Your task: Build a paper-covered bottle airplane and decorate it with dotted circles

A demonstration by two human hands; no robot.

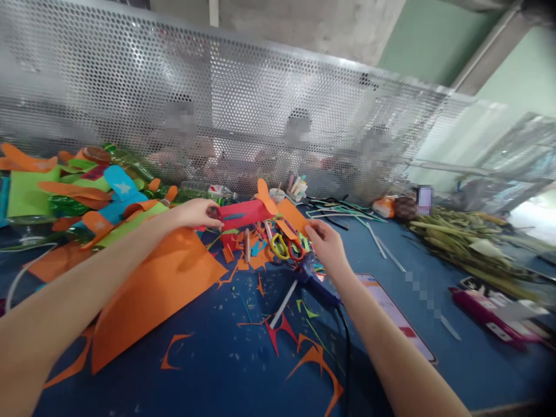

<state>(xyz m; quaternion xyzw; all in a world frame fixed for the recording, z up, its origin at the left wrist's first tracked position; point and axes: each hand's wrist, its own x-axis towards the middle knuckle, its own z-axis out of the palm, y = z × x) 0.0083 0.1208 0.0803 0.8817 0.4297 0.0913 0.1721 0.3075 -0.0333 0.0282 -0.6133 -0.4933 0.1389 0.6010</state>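
Note:
My left hand [200,213] is closed around one end of a red paper tube [244,213], raised just above the cluttered table. An orange paper piece with a rounded tip [266,197] stands at the tube's far end. With thumb and fingers pinched, my right hand [324,240] grips the edge of an orange paper piece [292,215] beside that end. Whether this piece touches the tube, I cannot tell. Below lie scissors with yellow handles [279,247], another pair with orange handles [296,250], and a blue glue gun [315,284] with its black cord under my right wrist.
A large orange sheet [160,289] lies under my left forearm, with paper scraps [315,359] around. Paper-covered bottles [124,188] crowd the left. A tablet-like screen [397,315], plastic strips [382,243] and dried stalks [469,237] lie right. A perforated metal screen [260,98] stands behind.

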